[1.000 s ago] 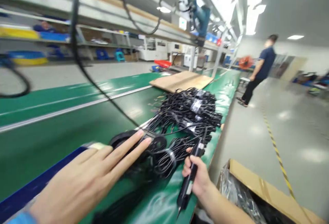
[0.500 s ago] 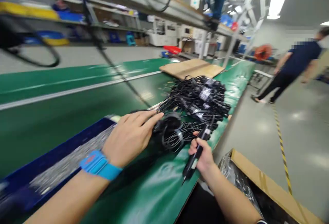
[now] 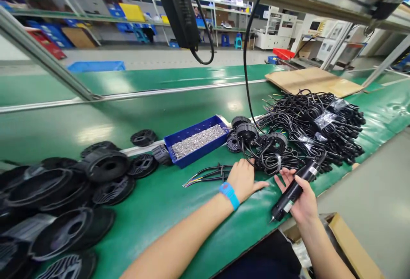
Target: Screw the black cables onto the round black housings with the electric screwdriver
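My right hand [image 3: 306, 200] is wrapped around a black electric screwdriver [image 3: 293, 193], its bit pointing down and to the left over the green mat. My left hand [image 3: 241, 180], with a blue strap at the wrist, rests low by the mat with its thumb stretched out. Its fingertips reach the edge of a coiled black cable bundle [image 3: 272, 161]; whether they touch it I cannot tell. Left of that hand lie a few short black cables [image 3: 208, 172] with bare coloured wire ends. Round black plastic housings [image 3: 246, 131] with cables sit just behind.
A blue bin [image 3: 192, 157] of small metal screws stands left of the housings. A large pile of black cables [image 3: 320, 121] lies at right, a cardboard sheet [image 3: 314, 80] behind it. Several round black parts [image 3: 107, 165] fill the left side. A cord [image 3: 246, 57] hangs from above.
The view has swung left, bringing the round black parts into sight. My left hand has come down from beside the blue bin to the cables. The screwdriver stays in my right hand.
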A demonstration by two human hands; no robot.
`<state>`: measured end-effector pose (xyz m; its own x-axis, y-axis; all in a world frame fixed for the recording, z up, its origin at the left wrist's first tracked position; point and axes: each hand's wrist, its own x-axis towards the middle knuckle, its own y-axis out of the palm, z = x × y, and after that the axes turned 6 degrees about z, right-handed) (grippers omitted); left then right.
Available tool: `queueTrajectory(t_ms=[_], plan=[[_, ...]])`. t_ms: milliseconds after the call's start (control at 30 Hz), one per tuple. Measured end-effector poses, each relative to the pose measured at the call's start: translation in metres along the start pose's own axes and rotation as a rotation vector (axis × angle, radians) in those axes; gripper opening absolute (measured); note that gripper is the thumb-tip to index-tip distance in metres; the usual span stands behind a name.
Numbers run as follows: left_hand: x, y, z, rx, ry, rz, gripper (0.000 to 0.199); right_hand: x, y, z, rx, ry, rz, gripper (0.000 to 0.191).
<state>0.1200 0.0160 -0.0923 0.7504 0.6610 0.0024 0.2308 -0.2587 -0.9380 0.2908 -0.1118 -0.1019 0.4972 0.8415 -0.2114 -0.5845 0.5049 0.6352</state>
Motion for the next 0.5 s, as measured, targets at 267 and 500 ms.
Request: queueTrajectory(t_ms=[267, 500], plan=[[-0.001, -0.019, -0.02, -0.182, -0.146, 0.137, 0.062, -0.029, 0.011, 0.02, -0.154, -0.039, -0.077, 0.04], [0.012, -0.043, -0.006, -0.239, -0.064, 0.366, 0.079, -0.014, 0.037, 0.038, -0.253, -0.175, 0.066, 0.043]])
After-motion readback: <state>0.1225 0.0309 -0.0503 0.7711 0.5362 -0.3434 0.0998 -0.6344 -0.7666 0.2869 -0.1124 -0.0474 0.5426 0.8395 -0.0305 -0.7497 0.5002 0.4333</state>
